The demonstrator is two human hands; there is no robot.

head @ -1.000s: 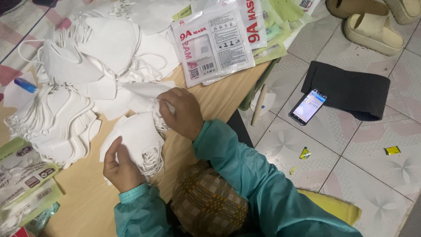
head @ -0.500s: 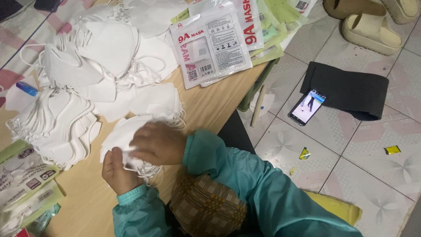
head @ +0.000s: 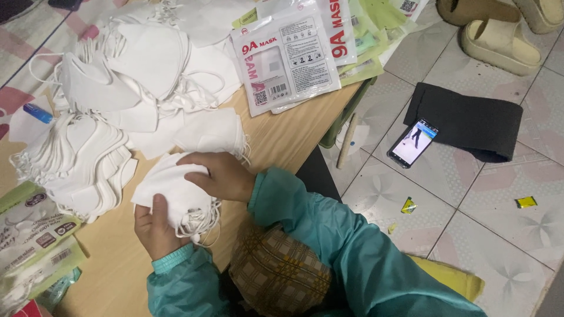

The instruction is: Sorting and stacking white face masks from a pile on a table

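My left hand (head: 154, 226) grips a small stack of white face masks (head: 170, 191) from below, thumb on top, just above the wooden table (head: 288, 138). My right hand (head: 220, 175) lies across the same stack, fingers curled over its upper edge. Elastic ear loops hang from the stack near my left wrist. Both sleeves are teal. A fanned row of white masks (head: 76, 161) sits to the left, and a loose heap of masks (head: 135, 64) lies beyond.
Flat printed mask packets (head: 285, 56) lie at the table's far edge, more packets (head: 32, 235) at the near left. A blue pen (head: 38, 113) rests by the masks. On the tiled floor are a lit phone (head: 412, 142), a black cloth (head: 470, 120) and beige slippers (head: 499, 44).
My right hand came back from the loose masks farther up the table and now rests on the stack held by my left hand. The left hand stayed nearly in place.
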